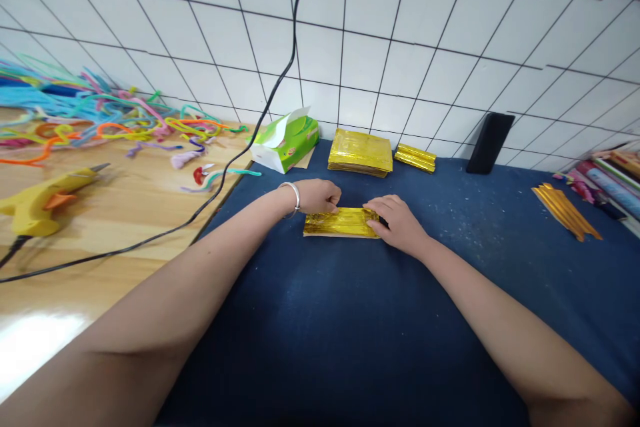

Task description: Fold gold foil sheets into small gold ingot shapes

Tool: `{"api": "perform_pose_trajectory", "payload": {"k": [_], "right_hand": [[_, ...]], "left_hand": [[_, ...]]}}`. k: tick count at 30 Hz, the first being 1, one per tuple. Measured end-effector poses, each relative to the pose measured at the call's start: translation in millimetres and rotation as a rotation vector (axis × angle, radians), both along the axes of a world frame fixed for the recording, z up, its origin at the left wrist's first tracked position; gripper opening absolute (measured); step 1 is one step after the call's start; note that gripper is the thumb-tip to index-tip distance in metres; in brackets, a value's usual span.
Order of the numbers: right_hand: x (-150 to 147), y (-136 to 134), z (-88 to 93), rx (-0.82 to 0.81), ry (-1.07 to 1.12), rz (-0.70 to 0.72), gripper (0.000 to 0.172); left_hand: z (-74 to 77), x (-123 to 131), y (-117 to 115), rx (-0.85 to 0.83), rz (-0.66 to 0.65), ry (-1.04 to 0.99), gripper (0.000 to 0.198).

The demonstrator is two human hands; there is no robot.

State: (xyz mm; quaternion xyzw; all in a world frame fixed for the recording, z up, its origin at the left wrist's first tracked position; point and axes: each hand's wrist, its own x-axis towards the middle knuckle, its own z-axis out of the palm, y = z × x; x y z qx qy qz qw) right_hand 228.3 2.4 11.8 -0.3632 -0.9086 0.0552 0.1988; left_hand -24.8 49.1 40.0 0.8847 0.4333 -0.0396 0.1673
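Observation:
A folded gold foil sheet [343,223] lies on the dark blue cloth [320,320] between my hands. My left hand [317,197], with a silver bangle at the wrist, has its fingers curled on the sheet's upper left edge. At the right end, my right hand [395,221] pinches the sheet between thumb and fingers. Behind them rests a stack of gold sheets [360,151], and beside it a small folded gold piece [415,157]. More pleated gold strips [566,211] lie at the far right.
A green tissue box [295,143] and a black phone-like object [490,142] stand near the tiled wall. On the wooden table [145,203] are a yellow glue gun [45,203] and colourful pipe cleaners [115,120]. A black cable [260,120] hangs across the left side.

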Motion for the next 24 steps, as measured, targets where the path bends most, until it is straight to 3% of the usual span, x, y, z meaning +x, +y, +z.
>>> {"api": "perform_pose_trajectory", "payload": {"k": [5,18,24], "right_hand": [[-1,0,1.2,-0.002,0.009,0.004,0.033],[1,-1,0.3,-0.018,0.059,-0.012,0.041],[6,-2,2.8,-0.083,0.242,-0.133,0.043]], "left_hand": [[1.5,0,-2,-0.047,0.034,-0.020,0.027],[9.4,5,-10,-0.031,-0.072,-0.077,0.017],[20.2,16,-19,0.177,-0.052,-0.257,0.009]]}}
